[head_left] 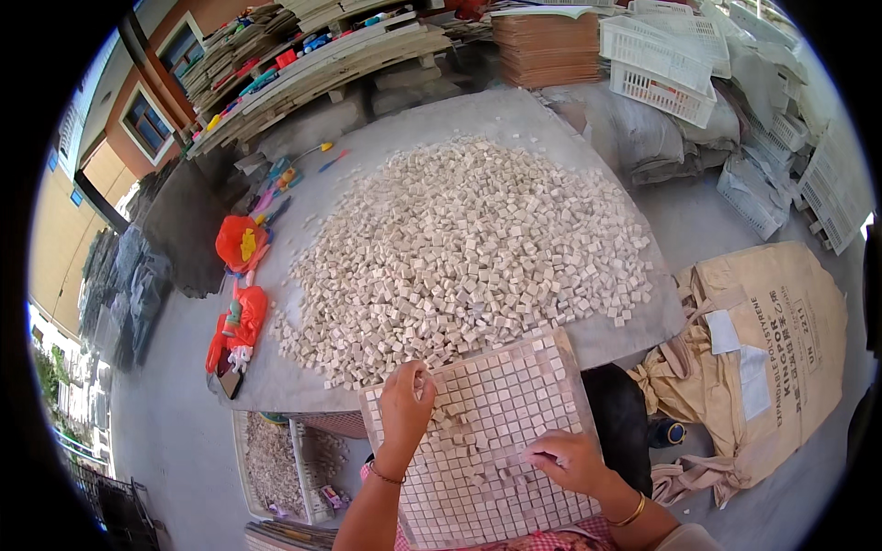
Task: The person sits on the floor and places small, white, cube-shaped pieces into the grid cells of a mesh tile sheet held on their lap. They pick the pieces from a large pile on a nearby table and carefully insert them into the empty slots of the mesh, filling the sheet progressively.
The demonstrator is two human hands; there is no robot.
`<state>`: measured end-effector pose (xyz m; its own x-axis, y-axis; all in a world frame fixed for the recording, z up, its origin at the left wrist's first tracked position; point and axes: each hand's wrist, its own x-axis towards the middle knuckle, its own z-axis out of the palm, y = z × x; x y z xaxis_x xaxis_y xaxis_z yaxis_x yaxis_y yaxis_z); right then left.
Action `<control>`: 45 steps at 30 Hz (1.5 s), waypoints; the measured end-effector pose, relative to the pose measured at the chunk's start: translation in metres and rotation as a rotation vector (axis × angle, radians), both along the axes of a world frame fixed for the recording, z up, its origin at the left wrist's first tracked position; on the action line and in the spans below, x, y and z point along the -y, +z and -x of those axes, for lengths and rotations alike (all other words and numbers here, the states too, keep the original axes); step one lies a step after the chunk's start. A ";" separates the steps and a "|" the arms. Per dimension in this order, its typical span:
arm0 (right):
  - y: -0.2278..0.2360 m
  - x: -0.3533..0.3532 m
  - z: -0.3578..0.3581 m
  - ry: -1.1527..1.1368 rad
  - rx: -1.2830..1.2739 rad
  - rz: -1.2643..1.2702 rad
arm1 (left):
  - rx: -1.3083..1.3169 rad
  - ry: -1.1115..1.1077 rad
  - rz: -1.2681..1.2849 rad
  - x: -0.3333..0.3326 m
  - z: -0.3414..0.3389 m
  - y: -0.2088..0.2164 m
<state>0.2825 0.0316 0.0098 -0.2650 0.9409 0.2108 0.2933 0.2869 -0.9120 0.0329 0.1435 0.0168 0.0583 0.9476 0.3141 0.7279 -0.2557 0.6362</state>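
While our left hand (404,409) curls its fingers over the far-left part of the gridded tray (578,390) and our right hand (574,461) bends over its right side, we cannot tell whether either grip holds anything. Loose mosaic cubes (450,433) lie on the tray's middle; beyond it, a pale cube heap (469,257) spreads across the table (634,335).

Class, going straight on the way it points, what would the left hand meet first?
The left hand would likely meet the pile of pale cubes first, though its height above them is unclear.
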 end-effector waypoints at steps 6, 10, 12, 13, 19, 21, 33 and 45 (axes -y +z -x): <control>-0.007 -0.003 -0.009 -0.010 -0.051 0.022 | 0.759 0.090 0.467 -0.005 0.014 0.011; -0.004 -0.002 -0.011 -0.022 -0.059 0.073 | 0.852 0.053 0.516 -0.001 0.027 0.002; -0.005 -0.003 -0.011 -0.035 -0.065 0.047 | 0.449 0.018 0.480 0.005 0.022 0.008; -0.006 -0.003 -0.010 -0.042 -0.066 0.033 | 0.331 0.006 0.474 0.008 0.016 0.009; -0.005 -0.002 -0.011 -0.022 -0.080 0.047 | -0.145 -0.101 0.196 0.014 0.005 -0.001; -0.004 -0.002 -0.011 -0.025 -0.090 0.048 | -0.026 -0.031 0.363 0.015 0.003 0.009; -0.002 -0.002 -0.009 -0.039 -0.171 0.109 | 0.690 -0.125 0.639 0.018 0.033 0.012; -0.005 -0.001 -0.008 -0.036 -0.193 0.150 | -0.042 -0.240 0.242 0.028 0.024 0.004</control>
<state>0.2902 0.0329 0.0045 -0.1990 0.9737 0.1111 0.1171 0.1362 -0.9837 0.0085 0.1159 0.0210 0.2964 0.9522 0.0746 0.6923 -0.2680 0.6700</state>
